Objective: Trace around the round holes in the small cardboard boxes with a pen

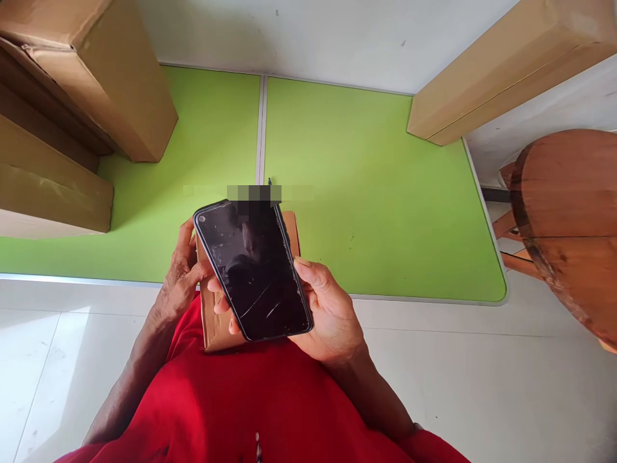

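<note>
A black smartphone [253,270] with a dark, scratched screen is held face up in front of my red shirt. My right hand [328,308] cradles it from below and the right, fingers curled under it and thumb along its edge. My left hand [183,276] grips the left side, its fingers also on a small brown cardboard box [212,321] held underneath the phone. Most of the box is hidden by the phone.
A green table [376,193] with a pale rim lies ahead. Large cardboard boxes [81,96] stand on its left, and a long cardboard box [506,71] leans at the far right. A wooden stool [569,218] is at the right, on the white tiled floor.
</note>
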